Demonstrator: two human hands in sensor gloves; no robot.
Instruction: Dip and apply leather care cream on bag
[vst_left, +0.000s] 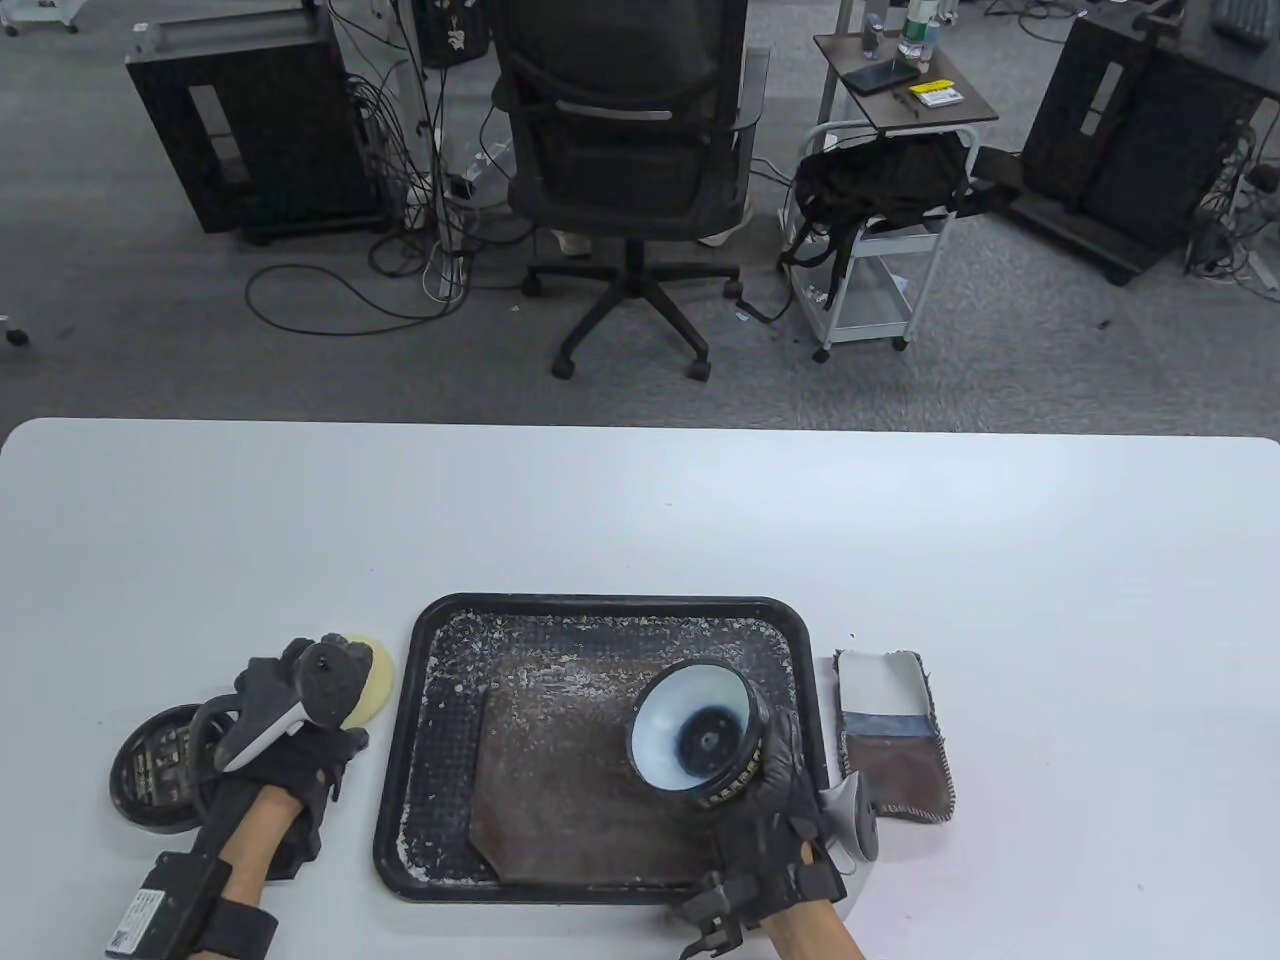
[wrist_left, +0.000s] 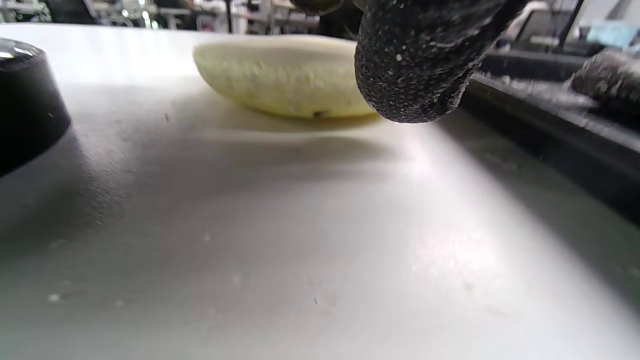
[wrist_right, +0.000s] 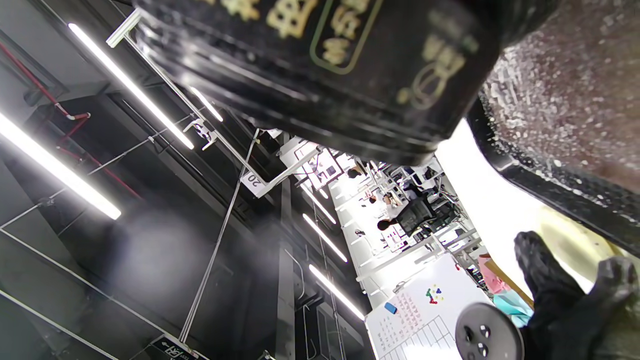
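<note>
- Holding the cream jar (vst_left: 700, 735) in your right hand (vst_left: 775, 800), your grip has the fingers curled round its black wall, and the jar is tipped so its white inside faces up and toward 10 o'clock.
- You have the jar raised over the brown leather bag (vst_left: 570, 760), which lies flat in the black tray (vst_left: 420, 640) at the worktop's (vst_left: 640, 520) near middle; white specks are scattered over bag and tray.
- Your left hand (vst_left: 300, 720) sits at 9 o'clock of the tray, on the yellow sponge pad (vst_left: 375, 675); one gloved fingertip (wrist_left: 415, 65) shows in front of the pad in the left wrist view, but you cannot tell whether that grip pinches it or only touches it.
- At 7 o'clock of your left hand the jar's black lid (vst_left: 155, 765) rests on the worktop, partly under your wrist.
- At 3 o'clock of the tray, just beside its rim, lies a folded cloth (vst_left: 890, 735), white at the far end, brown at the near end.
</note>
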